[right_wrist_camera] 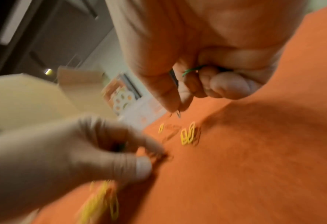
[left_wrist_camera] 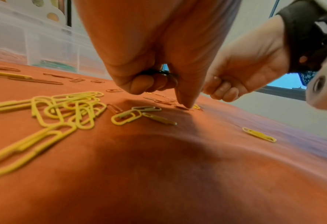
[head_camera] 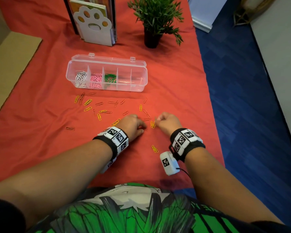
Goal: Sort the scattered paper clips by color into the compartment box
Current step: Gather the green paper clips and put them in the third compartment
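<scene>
The clear compartment box (head_camera: 138,84) lies open on the red cloth, holding white (head_camera: 80,79), pink (head_camera: 96,80) and green clips (head_camera: 110,78) in its three left compartments. Yellow clips (head_camera: 87,102) and red clips (head_camera: 99,103) are scattered in front of it. My left hand (head_camera: 142,129) has its fingers curled around dark clips (left_wrist_camera: 159,73), and one fingertip (left_wrist_camera: 185,104) presses down at a red clip (left_wrist_camera: 182,107) on the cloth. To its right, my right hand (head_camera: 156,121) holds green clips (right_wrist_camera: 193,70) in curled fingers, and its thumb and forefinger pinch a clip end (right_wrist_camera: 178,114) just above the cloth.
A paw-shaped book stand (head_camera: 94,26) and a potted plant (head_camera: 152,22) stand behind the box. The table's right edge (head_camera: 208,98) drops to blue floor. A yellow pair (head_camera: 154,148) lies near my right wrist, and a yellow pile (left_wrist_camera: 68,109) sits beside my left hand.
</scene>
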Available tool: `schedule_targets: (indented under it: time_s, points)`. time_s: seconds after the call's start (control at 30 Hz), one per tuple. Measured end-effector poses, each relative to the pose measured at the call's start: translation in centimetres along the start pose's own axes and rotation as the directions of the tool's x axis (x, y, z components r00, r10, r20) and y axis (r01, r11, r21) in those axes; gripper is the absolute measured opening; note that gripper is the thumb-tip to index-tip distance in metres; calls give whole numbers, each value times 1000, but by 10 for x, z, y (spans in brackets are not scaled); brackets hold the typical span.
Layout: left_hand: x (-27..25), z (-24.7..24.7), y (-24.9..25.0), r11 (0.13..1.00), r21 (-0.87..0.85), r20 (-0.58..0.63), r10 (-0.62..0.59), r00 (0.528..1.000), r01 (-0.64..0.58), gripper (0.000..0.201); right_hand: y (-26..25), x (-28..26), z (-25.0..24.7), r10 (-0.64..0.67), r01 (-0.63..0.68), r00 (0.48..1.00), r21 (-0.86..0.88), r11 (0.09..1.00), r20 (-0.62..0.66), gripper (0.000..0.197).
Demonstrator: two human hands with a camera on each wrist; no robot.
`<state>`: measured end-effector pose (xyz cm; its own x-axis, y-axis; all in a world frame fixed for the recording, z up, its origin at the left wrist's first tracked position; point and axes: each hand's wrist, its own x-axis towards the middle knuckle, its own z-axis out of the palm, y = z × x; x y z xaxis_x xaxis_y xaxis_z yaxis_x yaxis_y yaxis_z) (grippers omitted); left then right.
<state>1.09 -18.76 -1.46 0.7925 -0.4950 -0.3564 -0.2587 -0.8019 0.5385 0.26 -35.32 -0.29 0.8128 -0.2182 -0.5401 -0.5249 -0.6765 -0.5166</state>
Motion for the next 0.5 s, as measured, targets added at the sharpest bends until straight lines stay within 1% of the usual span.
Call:
schedule_targets:
  time_s: [0.07,0.13,0.17,0.23,0.3,0.33,0.37,0.4,0.43,0.47,0.5]
  points:
    - [1,1,-1,1000,25,6,-12,1000,11,25,1,1,-8,74,-71,997,216,974,-6,21]
    - [1,-1,-1,996,70,-6,-47,999,48,19,1,1,-13,137,-143,990,445,884,45,24]
    - [-1,-3,-2,992,97,-12,-74,997,75,18,0,0,-14,141,-161,987,536,829,79,25]
    - [-2,-11,-4,985,96,-43,-138,990,142,19,-5,-4,-15,114,-176,984,633,754,137,26]
    - [-1,-23,-8,976,-20,-93,-219,971,218,22,-15,-7,-14,65,-167,983,674,719,174,25]
    - [1,-31,-10,959,-118,-98,-268,958,256,24,-21,-8,-13,34,-153,982,685,713,184,25]
    - [4,-39,-13,918,-272,-75,-320,944,289,23,-29,-8,-12,0,-136,981,691,710,193,25]
    - [5,-49,-15,816,-490,-27,-366,930,307,21,-38,-7,-12,-30,-116,980,686,718,197,25]
    - [7,-60,-17,646,-698,33,-402,915,309,20,-48,-7,-11,-52,-94,980,676,731,193,26]
    - [9,-72,-19,449,-842,91,-428,899,299,21,-59,-5,-11,-69,-70,981,661,747,183,26]
    - [9,-85,-22,278,-921,129,-445,886,274,21,-71,-3,-12,-84,-48,982,649,760,170,26]
